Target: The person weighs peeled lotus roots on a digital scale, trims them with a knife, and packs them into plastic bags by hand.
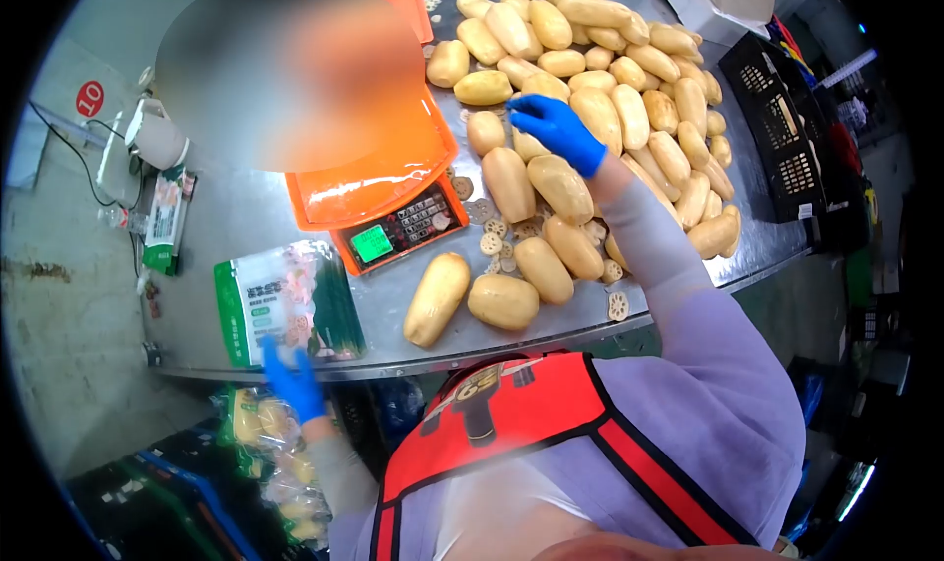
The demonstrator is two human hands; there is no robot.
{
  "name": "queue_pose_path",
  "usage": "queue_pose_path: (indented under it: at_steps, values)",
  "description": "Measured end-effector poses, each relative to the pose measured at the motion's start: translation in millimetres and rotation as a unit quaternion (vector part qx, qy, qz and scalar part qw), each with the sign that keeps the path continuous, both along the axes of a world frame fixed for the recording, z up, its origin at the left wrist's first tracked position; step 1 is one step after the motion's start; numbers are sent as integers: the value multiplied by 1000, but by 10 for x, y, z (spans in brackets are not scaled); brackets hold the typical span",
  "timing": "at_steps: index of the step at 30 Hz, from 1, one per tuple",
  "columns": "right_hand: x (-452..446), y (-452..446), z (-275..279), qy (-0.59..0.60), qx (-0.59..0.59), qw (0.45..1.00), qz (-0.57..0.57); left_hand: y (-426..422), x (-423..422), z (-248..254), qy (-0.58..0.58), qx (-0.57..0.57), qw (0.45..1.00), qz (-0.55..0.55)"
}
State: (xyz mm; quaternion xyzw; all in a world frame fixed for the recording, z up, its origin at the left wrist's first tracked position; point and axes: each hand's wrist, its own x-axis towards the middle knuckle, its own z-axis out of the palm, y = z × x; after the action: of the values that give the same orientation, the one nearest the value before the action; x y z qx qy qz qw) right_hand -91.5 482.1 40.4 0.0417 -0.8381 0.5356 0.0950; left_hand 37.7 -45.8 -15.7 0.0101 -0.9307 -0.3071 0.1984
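My right hand (558, 134), in a blue glove, is over the pale root pieces (506, 185) at the near left of a large pile. Its fingers are apart and grip nothing; whether they touch a piece is unclear. My left hand (293, 382), also gloved in blue and blurred, is at the table's front edge beside printed green-and-white bags (285, 300). Its fingers look spread, with nothing visible in them. Between the hands stands an orange scale (460, 207) with a lit green display and an orange tray (379, 182) on top.
Small root slices (618, 306) lie on the metal table (383, 343). A black crate (772, 118) stands at the right, a white box (713, 5) behind. At the left are a white container (157, 136) and a green-and-white pack (169, 217). Filled clear bags (280, 453) lie below the front edge.
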Motion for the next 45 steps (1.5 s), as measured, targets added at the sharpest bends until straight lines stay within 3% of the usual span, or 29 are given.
queue_pose_path:
  at_steps: [4, 8, 11, 14, 18, 22, 25, 28, 30, 32, 33, 34, 35, 36, 40, 42, 44, 45]
  values:
    - [-848, -72, -257, -75, 128, 986, -80, 443, -46, -406, -85, -72, 993, -34]
    - [-1441, -253, -299, -89, 286, 946, -128, 570, -7, -391, -55, -120, 991, -13]
    - [-1843, -345, -521, -89, 271, 944, -168, 573, -18, -383, -69, -109, 992, -2]
    - [-2110, -519, -567, -207, 292, 908, -220, 585, -32, -368, -77, -110, 991, 8]
    - [-2231, -650, -613, -269, 308, 877, -252, 609, -48, -348, -95, -89, 991, 20]
    - [-2368, -446, -746, -242, 322, 888, -220, 607, -54, -349, -99, -110, 989, 22]
    - [-2323, -114, -750, -209, 255, 931, -156, 615, -51, -348, -97, -99, 990, 22]
    - [-2064, 102, -486, -155, 25, 982, -105, 581, -40, -369, -88, -102, 991, 16]
    - [-1511, 87, 109, -281, -216, 934, -34, 575, -36, -401, -78, -108, 991, 8]
    - [-1250, 286, 194, -304, -479, 822, 58, 561, -35, -401, -71, -106, 992, -1]
    - [-1105, 311, 173, -187, -303, 923, 147, 576, -36, -380, -75, -106, 992, 0]
    - [-960, 336, 153, -10, -11, 987, 158, 580, -35, -370, -70, -107, 992, -8]
    - [-815, 361, 133, 154, 168, 969, 99, 574, -30, -375, -67, -107, 992, -7]
    - [-718, 395, 133, 187, 301, 934, 43, 573, -25, -381, -65, -106, 992, -6]
    - [-219, 78, 464, 260, 239, 935, -19, 544, -7, -427, -55, -100, 993, -23]
    - [-146, 20, 456, 271, 164, 948, 44, 527, -3, -451, -58, -101, 993, -20]
    - [-63, -210, 764, 87, 272, 952, 112, 536, -6, -442, -61, -100, 993, -15]
    - [-53, -335, 683, 62, 62, 987, 138, 522, -7, -460, -59, -102, 993, -16]
